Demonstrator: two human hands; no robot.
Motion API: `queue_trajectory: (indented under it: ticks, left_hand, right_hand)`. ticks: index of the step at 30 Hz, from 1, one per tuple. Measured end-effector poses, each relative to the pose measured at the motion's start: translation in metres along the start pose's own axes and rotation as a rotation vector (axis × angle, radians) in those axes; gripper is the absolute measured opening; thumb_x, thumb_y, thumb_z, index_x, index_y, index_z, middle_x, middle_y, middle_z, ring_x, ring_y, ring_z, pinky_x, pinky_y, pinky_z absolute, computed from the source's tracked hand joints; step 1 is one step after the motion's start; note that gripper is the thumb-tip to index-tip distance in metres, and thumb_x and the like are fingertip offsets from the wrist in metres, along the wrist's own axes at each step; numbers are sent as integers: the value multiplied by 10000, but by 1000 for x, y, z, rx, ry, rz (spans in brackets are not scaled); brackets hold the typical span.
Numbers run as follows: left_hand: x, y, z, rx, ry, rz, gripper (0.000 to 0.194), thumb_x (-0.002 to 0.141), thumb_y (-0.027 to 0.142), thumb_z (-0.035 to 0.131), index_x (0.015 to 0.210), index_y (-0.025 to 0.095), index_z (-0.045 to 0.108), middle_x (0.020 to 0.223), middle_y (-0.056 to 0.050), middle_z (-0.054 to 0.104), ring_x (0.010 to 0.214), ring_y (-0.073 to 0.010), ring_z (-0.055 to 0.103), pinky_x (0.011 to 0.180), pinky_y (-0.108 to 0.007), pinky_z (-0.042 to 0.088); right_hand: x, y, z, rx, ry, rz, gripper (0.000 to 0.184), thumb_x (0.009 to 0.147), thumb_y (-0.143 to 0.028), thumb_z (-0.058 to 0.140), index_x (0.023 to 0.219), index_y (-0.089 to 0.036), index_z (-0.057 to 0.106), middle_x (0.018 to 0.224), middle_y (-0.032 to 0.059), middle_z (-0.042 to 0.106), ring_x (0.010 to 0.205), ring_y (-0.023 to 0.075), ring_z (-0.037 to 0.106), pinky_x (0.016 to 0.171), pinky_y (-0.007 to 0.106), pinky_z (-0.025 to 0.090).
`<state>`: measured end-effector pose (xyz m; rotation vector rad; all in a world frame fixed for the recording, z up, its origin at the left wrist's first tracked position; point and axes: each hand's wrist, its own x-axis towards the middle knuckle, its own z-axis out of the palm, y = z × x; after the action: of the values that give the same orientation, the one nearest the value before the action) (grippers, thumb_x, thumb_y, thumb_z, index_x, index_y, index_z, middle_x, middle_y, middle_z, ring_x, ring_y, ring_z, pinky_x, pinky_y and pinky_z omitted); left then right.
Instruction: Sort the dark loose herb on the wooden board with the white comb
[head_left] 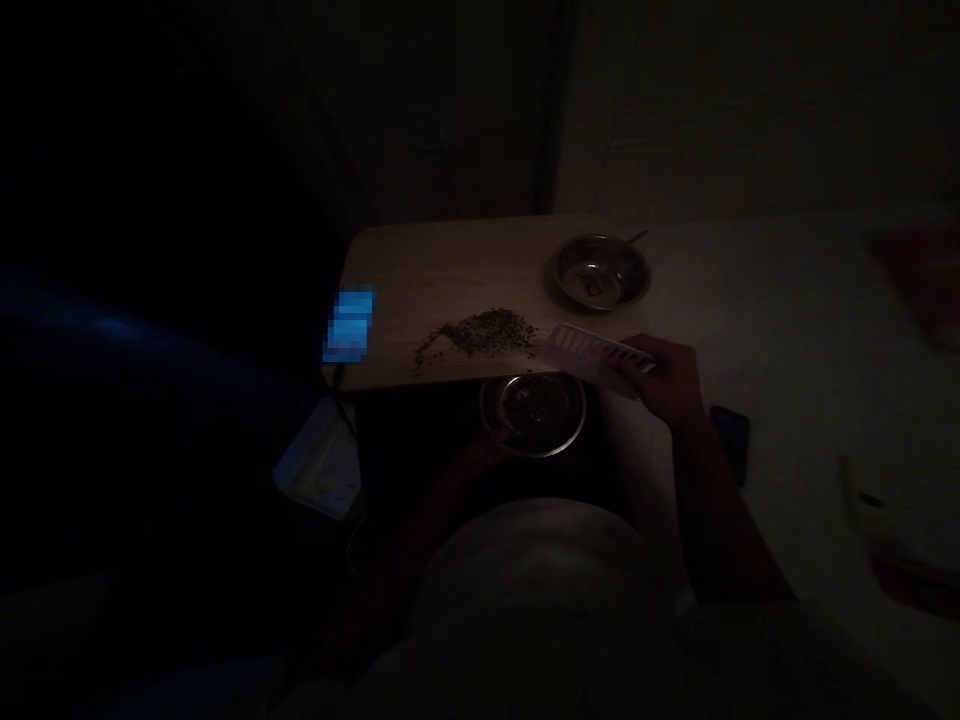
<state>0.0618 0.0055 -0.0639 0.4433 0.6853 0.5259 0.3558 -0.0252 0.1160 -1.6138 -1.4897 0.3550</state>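
Observation:
In dim light, my right hand (670,375) is closed around the end of a pale, slotted plastic piece (596,360); its exact kind does not show. The piece is tilted at the table's front edge, beside a scattered heap of small dark green bits (491,332), perhaps chopped herbs or leaves. Below that edge, my left hand (491,450) grips the left rim of a round metal bowl (534,410). Something dark lies in this bowl, too dim to name. The fingers of my left hand are mostly lost in shadow.
A second metal bowl (601,272) with a spoon handle stands on the wooden table (427,265) at the back right. A lit, blurred screen (349,324) is at the left edge. A phone (730,443) lies on the pale surface at right. A pale packet (322,462) sits lower left.

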Motion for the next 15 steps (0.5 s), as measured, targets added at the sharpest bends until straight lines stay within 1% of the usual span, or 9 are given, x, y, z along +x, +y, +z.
queue_trajectory:
  ticks: [2, 5, 9, 15]
  left_hand:
    - [0, 0, 1, 9, 5, 5, 482, 682, 192, 769, 1147, 147, 650, 1102, -109, 740, 1286, -347, 520, 1159, -544, 254]
    - [1, 1, 2, 14, -34, 11, 500, 685, 203, 771, 1165, 143, 644, 1158, -128, 718, 1292, -348, 514, 1153, -531, 269]
    - [2, 2, 5, 19, -54, 14, 521, 684, 211, 774, 1181, 135, 637, 1203, -143, 696, 1310, -357, 492, 1156, -518, 262]
    - [1, 3, 9, 19, -91, 31, 539, 692, 209, 759, 1204, 123, 614, 1229, -157, 679, 1351, -380, 432, 1156, -552, 234]
  right_hand:
    - [0, 2, 0, -18, 38, 12, 185, 765, -365, 719, 855, -204, 732, 775, 15, 730, 670, 180, 664, 614, 282, 494]
    - [0, 3, 1, -39, 67, 13, 178, 766, -364, 719, 853, -209, 731, 779, 15, 728, 673, 182, 661, 619, 286, 489]
    - [1, 0, 4, -24, 41, 4, 171, 767, -364, 721, 850, -216, 734, 774, 9, 728, 666, 177, 660, 614, 281, 489]
    - [2, -3, 6, -30, 35, -17, 170, 772, -346, 716, 854, -199, 737, 770, 11, 730, 665, 170, 661, 621, 271, 492]
